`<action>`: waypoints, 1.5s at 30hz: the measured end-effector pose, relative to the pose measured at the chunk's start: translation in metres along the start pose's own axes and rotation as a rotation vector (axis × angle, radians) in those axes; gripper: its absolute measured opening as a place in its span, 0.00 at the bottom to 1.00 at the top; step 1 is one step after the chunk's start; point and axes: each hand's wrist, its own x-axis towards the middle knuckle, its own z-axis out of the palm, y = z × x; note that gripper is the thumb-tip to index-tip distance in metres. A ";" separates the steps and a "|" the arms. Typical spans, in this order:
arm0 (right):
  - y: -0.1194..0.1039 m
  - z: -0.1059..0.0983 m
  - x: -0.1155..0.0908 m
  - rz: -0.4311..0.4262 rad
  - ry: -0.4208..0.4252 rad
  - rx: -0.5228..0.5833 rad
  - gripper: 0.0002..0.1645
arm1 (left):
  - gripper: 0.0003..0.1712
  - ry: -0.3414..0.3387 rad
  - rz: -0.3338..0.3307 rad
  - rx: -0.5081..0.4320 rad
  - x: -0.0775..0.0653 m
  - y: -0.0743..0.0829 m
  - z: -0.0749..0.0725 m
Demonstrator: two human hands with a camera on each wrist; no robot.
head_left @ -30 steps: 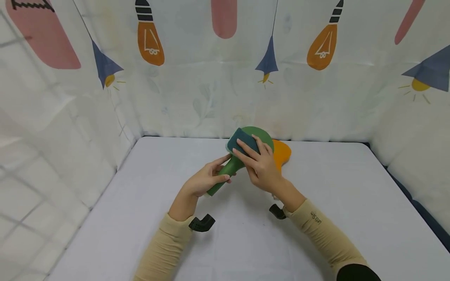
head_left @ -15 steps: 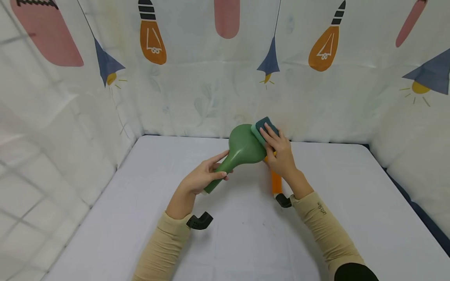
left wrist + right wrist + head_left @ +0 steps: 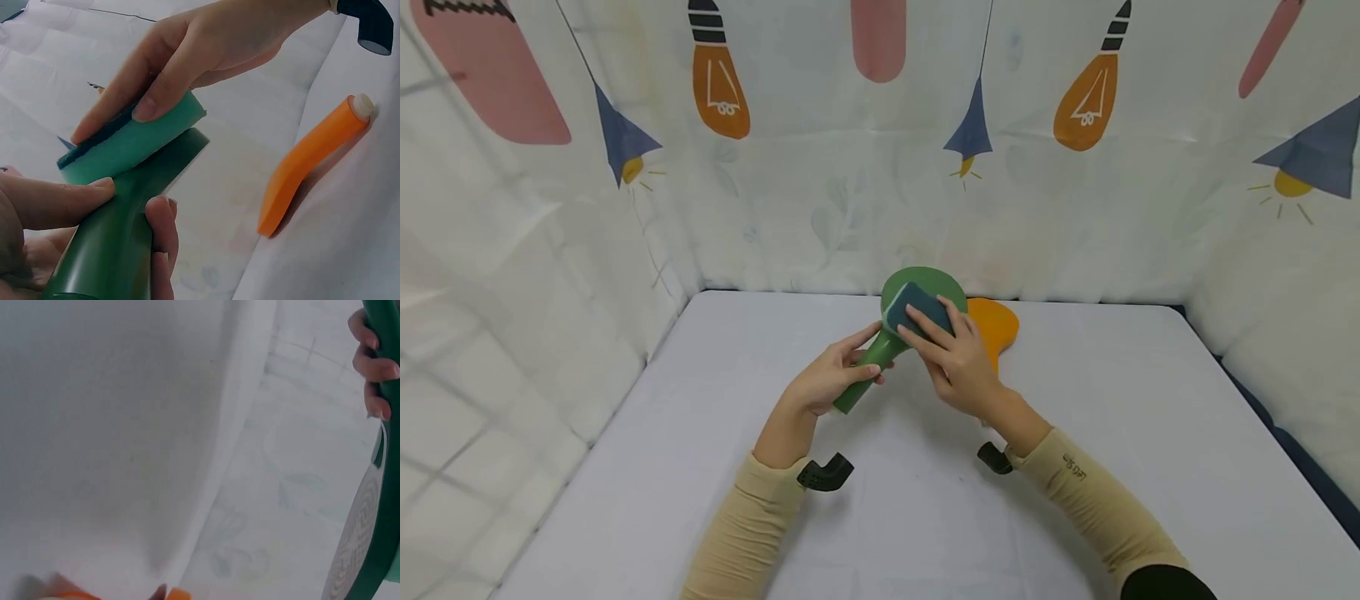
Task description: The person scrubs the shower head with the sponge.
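Observation:
My left hand (image 3: pixel 827 379) grips the handle of a green handheld shower head (image 3: pixel 880 357), held tilted above the table. With thumb and fingers, my right hand (image 3: pixel 966 367) holds a teal sponge (image 3: pixel 917 307) with a darker scouring side up. The left wrist view shows the sponge's lighter side (image 3: pixel 140 147) against the shower head's smooth back, near the neck. Its pale patterned spray face (image 3: pixel 356 544) is turned away from the head camera and shows in the right wrist view.
An orange shower head (image 3: pixel 996 323) lies on the white table (image 3: pixel 760 333) behind my right hand, partly hidden by it. Its white end fitting (image 3: pixel 362 106) shows in the left wrist view. A printed curtain (image 3: pixel 820 200) hangs just past the table's far edge.
Half a second ago the sponge was at the right edge of the shower head's round end; now it is back down and left near the neck. The left hand has hardly moved.

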 end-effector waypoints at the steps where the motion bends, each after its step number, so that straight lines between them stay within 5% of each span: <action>1: -0.002 0.000 0.001 -0.018 -0.014 0.007 0.21 | 0.41 0.001 -0.001 0.000 0.000 0.000 0.000; 6: 0.004 -0.002 0.009 -0.044 -0.006 0.037 0.22 | 0.41 0.009 0.018 0.001 -0.002 0.003 0.000; 15: 0.037 -0.008 -0.010 0.191 0.131 0.115 0.26 | 0.42 0.017 0.027 -0.005 -0.006 0.006 -0.003; 32: 0.025 -0.020 -0.027 0.213 0.243 0.151 0.29 | 0.42 -0.069 0.065 0.011 -0.008 0.005 -0.001; 45: 0.007 -0.020 -0.012 0.047 0.052 0.034 0.26 | 0.42 -0.041 0.080 0.071 -0.005 0.009 0.002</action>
